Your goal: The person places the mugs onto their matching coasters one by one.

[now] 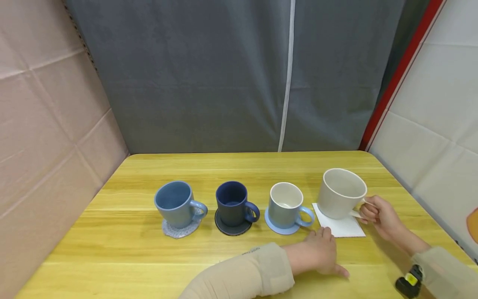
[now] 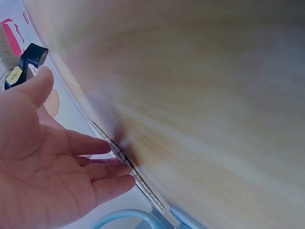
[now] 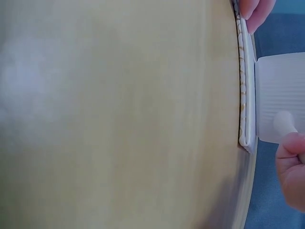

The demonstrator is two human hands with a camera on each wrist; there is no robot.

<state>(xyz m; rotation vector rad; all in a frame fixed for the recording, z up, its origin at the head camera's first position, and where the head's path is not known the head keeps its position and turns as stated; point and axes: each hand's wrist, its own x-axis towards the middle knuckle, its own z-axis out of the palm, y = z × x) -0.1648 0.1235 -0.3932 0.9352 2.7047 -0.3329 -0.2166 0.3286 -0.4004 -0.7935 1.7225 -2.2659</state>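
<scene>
In the head view, a large white mug [image 1: 337,195] stands on a white square coaster [image 1: 345,229] at the right of the row. My right hand [image 1: 381,218] grips its handle; the right wrist view shows the fingers curled at the handle beside the ribbed mug wall [image 3: 283,86]. My left hand [image 1: 317,251] is at the coaster's near left edge. Seen from the left wrist, its extended fingers [image 2: 112,186] touch the edge of the coaster [image 2: 147,188], thumb apart. Left of these, a cream-rimmed light blue mug [image 1: 285,209] sits on a round blue coaster [image 1: 282,229].
A dark navy mug [image 1: 231,207] stands on a dark round coaster [image 1: 228,229]. Farther left, a blue mug [image 1: 175,205] rests on a grey-blue patterned coaster [image 1: 179,231]. Grey curtain [image 1: 205,83] hangs behind the wooden table [image 1: 112,257], with pale cloth walls on both sides.
</scene>
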